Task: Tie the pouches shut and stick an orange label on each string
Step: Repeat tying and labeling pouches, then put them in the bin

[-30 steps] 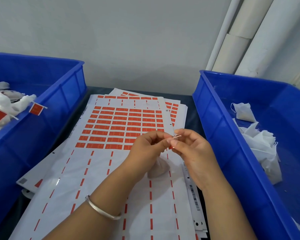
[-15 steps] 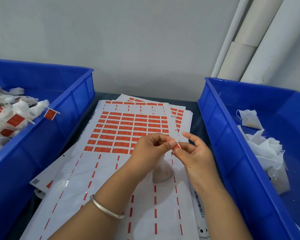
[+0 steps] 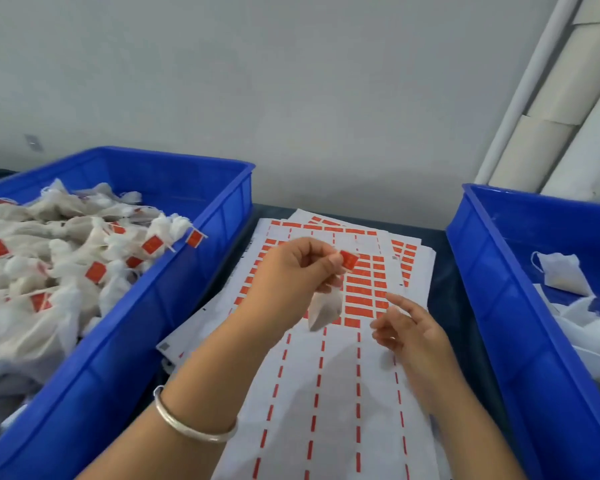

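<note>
Raised leftward since before: left hand (image 3: 293,271) pinching one pouch (image 3: 324,308), one orange label (image 3: 349,260); right hand (image 3: 407,332) released, empty. Blue bins: two.

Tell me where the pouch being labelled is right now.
In the head view it hangs mid-frame: the pouch dangles from the left hand above the label sheets, between the two blue bins.

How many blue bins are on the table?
2. One blue bin stands on the left, heaped with labelled pouches; the other blue bin stands on the right, holding unlabelled ones. Neither shows fully.
</note>
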A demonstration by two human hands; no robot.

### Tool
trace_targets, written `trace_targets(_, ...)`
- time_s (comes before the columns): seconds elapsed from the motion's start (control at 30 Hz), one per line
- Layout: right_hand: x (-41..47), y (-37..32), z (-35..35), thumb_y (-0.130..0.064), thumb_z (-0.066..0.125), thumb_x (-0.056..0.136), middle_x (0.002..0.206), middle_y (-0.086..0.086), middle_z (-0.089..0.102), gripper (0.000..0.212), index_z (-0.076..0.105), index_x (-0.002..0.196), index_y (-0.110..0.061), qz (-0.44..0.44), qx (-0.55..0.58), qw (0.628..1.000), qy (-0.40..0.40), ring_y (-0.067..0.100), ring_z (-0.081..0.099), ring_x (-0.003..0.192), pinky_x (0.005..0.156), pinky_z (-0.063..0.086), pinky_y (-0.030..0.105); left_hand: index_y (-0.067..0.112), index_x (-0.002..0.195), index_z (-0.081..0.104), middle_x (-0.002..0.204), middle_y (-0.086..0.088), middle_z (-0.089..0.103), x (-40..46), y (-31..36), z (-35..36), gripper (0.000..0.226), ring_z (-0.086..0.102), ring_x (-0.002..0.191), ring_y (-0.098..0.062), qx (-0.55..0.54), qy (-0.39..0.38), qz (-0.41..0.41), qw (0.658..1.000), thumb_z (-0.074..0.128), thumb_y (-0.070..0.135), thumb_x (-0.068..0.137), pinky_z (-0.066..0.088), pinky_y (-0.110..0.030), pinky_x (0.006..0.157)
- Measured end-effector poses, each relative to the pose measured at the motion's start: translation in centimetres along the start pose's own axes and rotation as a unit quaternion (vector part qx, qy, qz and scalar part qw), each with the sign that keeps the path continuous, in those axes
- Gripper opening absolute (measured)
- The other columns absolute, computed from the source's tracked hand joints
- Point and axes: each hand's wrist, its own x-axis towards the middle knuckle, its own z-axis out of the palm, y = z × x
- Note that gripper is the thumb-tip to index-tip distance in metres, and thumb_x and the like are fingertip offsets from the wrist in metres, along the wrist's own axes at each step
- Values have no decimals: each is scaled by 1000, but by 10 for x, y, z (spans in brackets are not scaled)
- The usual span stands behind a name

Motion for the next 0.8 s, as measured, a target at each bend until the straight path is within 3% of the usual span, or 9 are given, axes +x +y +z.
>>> trace_targets(0.13, -6, 8, 9, -64, 54, 72, 86, -16, 71, 45, 59, 105, -33, 24, -83, 996, -19, 8, 70, 80, 65, 51, 22, 22, 81, 59, 71, 9, 70, -18, 29, -44, 10, 67, 67, -2, -4, 105, 82, 991, 56, 18, 90, 53, -13, 59)
trace_targets(0.3, -5, 11, 12, -52, 54, 80, 84, -12, 71, 30, 58, 100, -30, 19, -159, 987, -18, 13, 69, 79, 60, 49, 20, 22, 77, 57, 69, 7, 70, -42, 45, -117, 17, 69, 67, -5, 90, 235, 137, 958, 56, 13, 91, 55, -30, 69)
trace_targets(0.47, -5, 10, 13, -34, 58, 90, 98, -2, 68, 14, 60, 102, -27, 37, -187, 982, -13, 16, 67, 83, 59, 46, 22, 24, 73, 58, 65, 8, 69, -47, 41, -185, 18, 68, 66, -7, 182, 313, 88, 928, 60, 15, 89, 55, -40, 80)
trace_targets(0.67, -11, 6, 17, -25, 58, 92, 106, 4, 68, 16, 61, 108, -23, 36, -225, 974, 1, 21, 65, 90, 81, 51, 37, 20, 75, 55, 73, 1, 70, -35, 18, -221, 17, 68, 76, -16, 262, 268, -40, 926, 55, 15, 91, 53, -42, 84)
trace_targets(0.73, -13, 6, 18, -25, 58, 92, 112, 2, 66, 16, 61, 108, -23, 41, -238, 970, 6, 22, 64, 95, 83, 53, 39, 20, 77, 54, 77, 2, 70, -33, 13, -223, 16, 65, 77, -14, 313, 278, -51, 907, 53, 16, 92, 52, -37, 78)
trace_targets(0.8, -14, 7, 20, -25, 59, 92, 115, 1, 65, 15, 61, 107, -24, 39, -255, 966, 13, 21, 63, 97, 76, 54, 34, 17, 83, 55, 82, 0, 67, -34, 11, -228, 11, 58, 73, -14, 358, 308, -44, 881, 50, 16, 92, 44, -31, 65)
